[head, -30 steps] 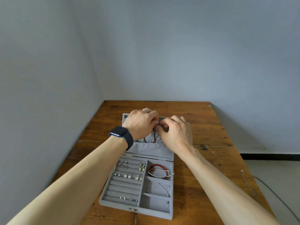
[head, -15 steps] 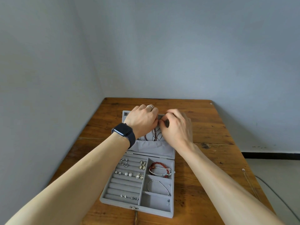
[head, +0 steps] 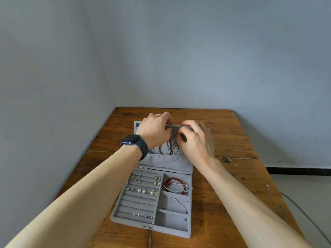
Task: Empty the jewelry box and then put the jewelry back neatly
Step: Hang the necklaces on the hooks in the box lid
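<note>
Wooden table, grey-walled corner; left grip holds the jewelry box lid, right grip pinches necklaces

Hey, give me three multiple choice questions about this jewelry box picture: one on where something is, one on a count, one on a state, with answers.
1. Where does the red bead bracelet lie?
A. on the table
B. in the jewelry box's far right compartment
C. among the ring rolls

2. How many compartments run down the jewelry box's right side?
A. two
B. five
C. three

3. The lid is:
A. open
B. latched shut
C. missing

Answers: B, the bracelet sits in that compartment; C, three show, one behind another; A, the lid lies back, showing hung necklaces.
</note>
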`<state>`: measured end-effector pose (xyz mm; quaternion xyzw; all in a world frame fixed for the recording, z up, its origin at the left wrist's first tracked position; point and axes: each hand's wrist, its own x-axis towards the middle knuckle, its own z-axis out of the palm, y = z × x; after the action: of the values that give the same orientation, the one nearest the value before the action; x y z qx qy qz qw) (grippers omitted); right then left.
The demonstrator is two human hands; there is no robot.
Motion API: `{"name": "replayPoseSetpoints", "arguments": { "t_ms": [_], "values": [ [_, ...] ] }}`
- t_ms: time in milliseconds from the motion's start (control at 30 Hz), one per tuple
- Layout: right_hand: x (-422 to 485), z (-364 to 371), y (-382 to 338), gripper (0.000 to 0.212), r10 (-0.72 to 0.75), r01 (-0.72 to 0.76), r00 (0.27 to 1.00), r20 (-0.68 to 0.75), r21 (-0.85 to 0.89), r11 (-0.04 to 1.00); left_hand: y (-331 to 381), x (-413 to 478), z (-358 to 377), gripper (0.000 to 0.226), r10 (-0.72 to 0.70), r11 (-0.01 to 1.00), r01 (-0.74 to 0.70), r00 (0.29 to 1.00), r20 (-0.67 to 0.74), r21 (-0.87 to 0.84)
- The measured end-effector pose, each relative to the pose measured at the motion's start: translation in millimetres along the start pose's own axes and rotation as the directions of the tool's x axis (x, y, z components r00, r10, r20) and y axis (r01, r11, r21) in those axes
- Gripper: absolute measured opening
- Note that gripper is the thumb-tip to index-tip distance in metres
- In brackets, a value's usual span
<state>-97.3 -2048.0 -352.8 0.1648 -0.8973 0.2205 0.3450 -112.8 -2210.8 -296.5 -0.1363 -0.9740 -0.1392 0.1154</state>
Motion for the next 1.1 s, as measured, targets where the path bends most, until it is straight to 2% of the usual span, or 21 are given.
{"name": "replayPoseSetpoints", "arguments": {
  "t_ms": [167, 367, 467, 567, 700, 800, 900, 967, 1033, 1100],
  "values": [
    [-9, -3, 3, 0.003, -0.095, 0.100, 0.986, 0.139, -0.034, 0.994, -5, -4, -2, 0.029, 0.009, 0.998, -0.007, 1.000, -0.025, 0.065],
    [-32, -4, 3, 0.015, -0.025, 0.017, 0.998, 0.053, 0.154, 0.988, -6, -10, -2, 0.034, 0.028, 0.993, -0.021, 0.998, -0.057, 0.114],
    [-42, -4, 2, 0.014, -0.043, 0.042, 0.999, 0.016, 0.081, 0.996, -5, -11, -2, 0.035, 0.040, 0.991, -0.034, 0.998, -0.047, 0.130],
    [-45, -1, 1, 0.007, -0.085, 0.086, 0.996, 0.024, -0.040, 0.995, -6, -13, -7, 0.032, 0.046, 0.997, -0.043, 0.998, -0.049, 0.064],
    [-40, 5, -4, 0.001, -0.115, 0.124, 0.991, 0.068, -0.155, 0.980, -11, -15, -14, 0.014, 0.014, 1.000, -0.014, 1.000, 0.015, -0.016],
    [-40, 5, -10, 0.015, -0.150, 0.163, 0.982, 0.112, -0.125, 0.979, -12, -14, -18, 0.016, 0.005, 1.000, -0.005, 0.999, 0.042, 0.009],
    [-45, 2, -14, 0.014, -0.182, 0.201, 0.965, 0.191, -0.088, 0.976, -13, -12, -17, 0.015, -0.011, 1.000, 0.010, 0.999, 0.047, 0.021],
    [-47, 0, -13, 0.014, -0.166, 0.187, 0.959, 0.230, -0.072, 0.980, -14, -11, -16, 0.019, -0.014, 1.000, 0.013, 0.999, 0.050, 0.014],
    [-48, -2, -11, 0.016, -0.152, 0.174, 0.956, 0.251, -0.069, 0.982, -13, -12, -15, 0.033, 0.001, 1.000, -0.002, 0.998, 0.063, 0.020],
    [-50, -6, -12, 0.022, -0.132, 0.158, 0.954, 0.267, -0.077, 0.984, -11, -12, -15, 0.044, 0.023, 0.996, -0.030, 0.996, 0.087, 0.084]
  ]
}}
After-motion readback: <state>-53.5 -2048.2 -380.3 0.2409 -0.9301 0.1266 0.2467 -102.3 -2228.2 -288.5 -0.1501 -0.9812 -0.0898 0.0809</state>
